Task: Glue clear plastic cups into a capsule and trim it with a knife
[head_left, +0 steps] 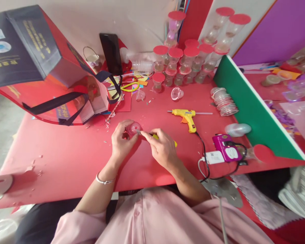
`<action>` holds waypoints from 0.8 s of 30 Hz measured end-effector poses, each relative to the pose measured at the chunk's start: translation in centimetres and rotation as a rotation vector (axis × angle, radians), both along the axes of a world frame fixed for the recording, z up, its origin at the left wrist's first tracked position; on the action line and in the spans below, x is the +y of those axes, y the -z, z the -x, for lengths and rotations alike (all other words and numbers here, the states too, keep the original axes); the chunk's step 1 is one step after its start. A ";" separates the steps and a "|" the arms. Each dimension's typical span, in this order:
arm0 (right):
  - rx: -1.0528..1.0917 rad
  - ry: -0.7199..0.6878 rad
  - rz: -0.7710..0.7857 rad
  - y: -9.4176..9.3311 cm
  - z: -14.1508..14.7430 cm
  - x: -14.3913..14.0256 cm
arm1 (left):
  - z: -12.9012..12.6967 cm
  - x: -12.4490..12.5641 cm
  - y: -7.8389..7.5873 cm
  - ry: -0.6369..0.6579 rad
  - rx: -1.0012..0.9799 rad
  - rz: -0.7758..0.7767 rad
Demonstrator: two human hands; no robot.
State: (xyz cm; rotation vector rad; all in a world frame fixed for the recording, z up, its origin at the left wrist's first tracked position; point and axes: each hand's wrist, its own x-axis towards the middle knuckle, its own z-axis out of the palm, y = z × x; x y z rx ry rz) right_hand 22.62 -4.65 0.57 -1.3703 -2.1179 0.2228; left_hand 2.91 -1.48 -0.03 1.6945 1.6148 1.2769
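clr cup point(134, 127) | L hand point(122, 139) | yel-hdl tool point(155, 137) | R hand point(163, 148), tip @ cup

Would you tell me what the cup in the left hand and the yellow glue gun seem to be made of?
Cup: probably thin, glossy plastic; it looks translucent, with highlights. Glue gun: likely rigid moulded plastic, its yellow body evenly coloured and smooth.
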 end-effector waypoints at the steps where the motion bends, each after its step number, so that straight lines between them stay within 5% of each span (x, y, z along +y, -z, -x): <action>1: 0.000 0.001 -0.004 0.0 0.0 0.0 | 0.0 0.0 0.0 -0.007 -0.003 0.000; 17: 0.038 -0.026 0.019 -0.2 0.1 -0.2 | -0.2 -0.4 0.9 0.081 -0.072 -0.028; 24: 0.082 -0.002 0.013 -0.3 0.2 -0.3 | -0.1 0.0 1.2 0.024 -0.018 -0.054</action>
